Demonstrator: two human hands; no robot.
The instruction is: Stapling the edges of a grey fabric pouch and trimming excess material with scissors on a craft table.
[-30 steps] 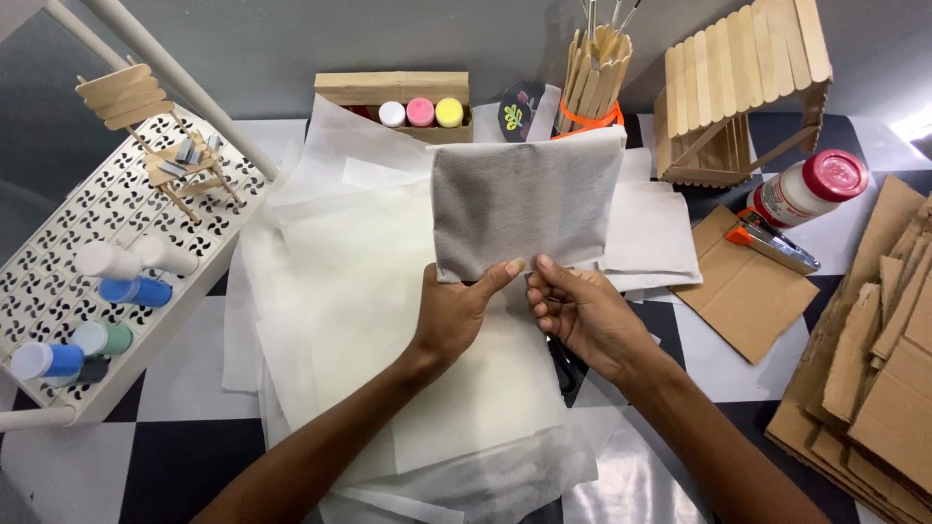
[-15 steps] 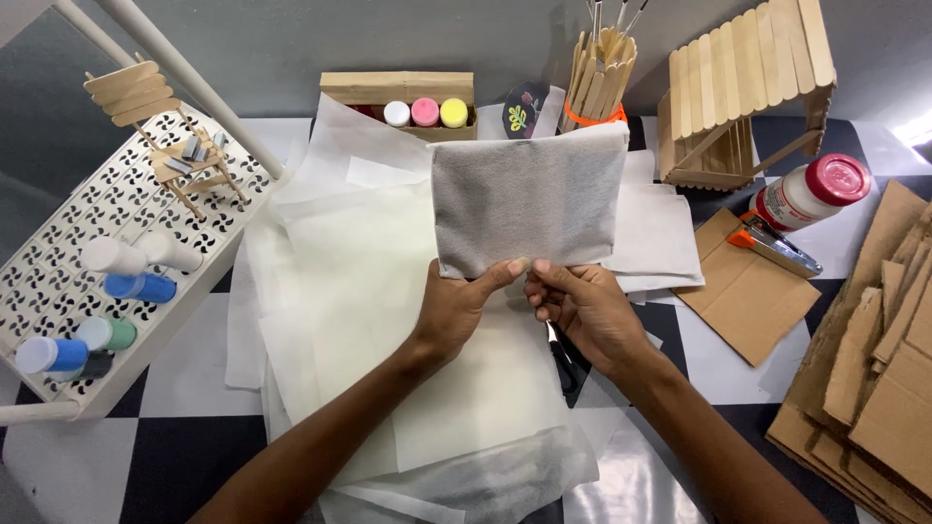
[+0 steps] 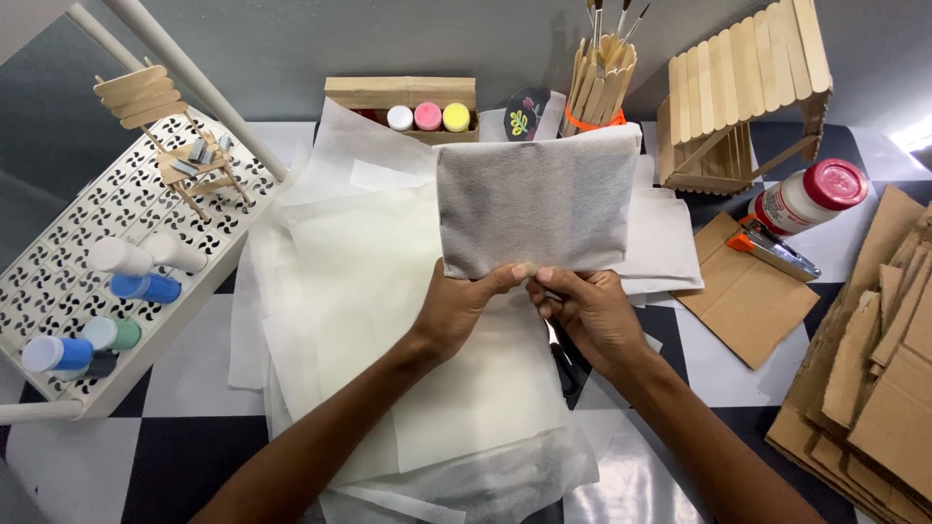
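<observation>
Your left hand point(image 3: 466, 309) and right hand point(image 3: 587, 311) each pinch the near edge of the grey sheet point(image 3: 534, 204), which stands up just beyond your fingertips over the white paper point(image 3: 359, 281), held much as it was a moment ago.

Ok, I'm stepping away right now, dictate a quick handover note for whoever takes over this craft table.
Left hand: pinching the bottom edge of the grey folded sheet.
Right hand: pinching the same edge, thumbs almost meeting.
The sheet is held up over the pile of white tissue sheets.
Black scissors lie partly hidden under the right hand.
Done: grey sheet looks folded into a rectangle.
Left: cannot tell from here; glue bottle and stapler lie untouched at right.
</observation>
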